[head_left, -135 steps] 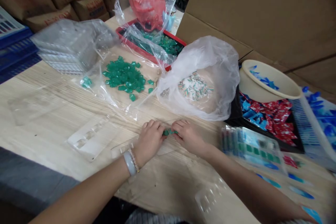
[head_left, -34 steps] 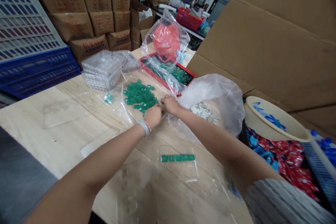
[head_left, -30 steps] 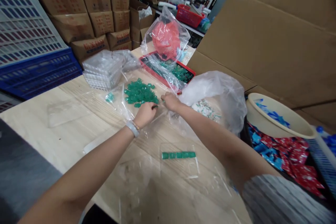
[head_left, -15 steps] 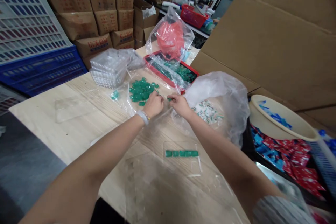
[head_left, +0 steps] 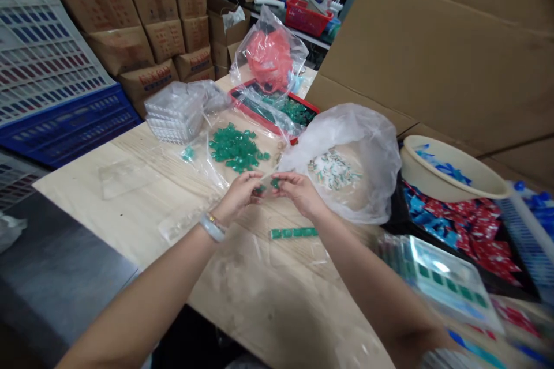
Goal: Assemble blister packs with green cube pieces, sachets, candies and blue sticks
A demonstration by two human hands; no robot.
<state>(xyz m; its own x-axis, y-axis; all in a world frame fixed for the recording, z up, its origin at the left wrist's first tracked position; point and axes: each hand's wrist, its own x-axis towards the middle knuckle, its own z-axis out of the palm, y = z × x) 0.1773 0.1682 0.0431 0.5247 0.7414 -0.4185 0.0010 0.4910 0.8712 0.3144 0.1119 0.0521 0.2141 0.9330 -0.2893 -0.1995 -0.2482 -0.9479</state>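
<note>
My left hand [head_left: 242, 191], with a bracelet at its wrist, pinches a small green square piece [head_left: 259, 188]. Close beside it, my right hand [head_left: 298, 189] holds another green square piece [head_left: 274, 183] between thumb and fingers. Just beyond the hands lies a loose pile of green square pieces [head_left: 236, 147] on clear plastic. Nearer to me, a clear tray [head_left: 303, 251] carries a row of several green pieces [head_left: 292, 233], partly covered by my right forearm. To the right of my hand, a clear plastic bag [head_left: 367, 153] lies open around small white and green bits [head_left: 332, 170].
Stacked clear trays [head_left: 173, 115] stand at the back left, near a red tray [head_left: 259, 118] of green pieces. A bag with red plastic [head_left: 270, 57] sits behind. On the right are a cream basin [head_left: 450, 190] and filled clear cases [head_left: 445, 277]. Cardboard [head_left: 441, 52] rises behind.
Both hands have come back towards me from beside the pile, and now show a green piece in each. The view has shifted, bringing the filled cases at right into sight.
</note>
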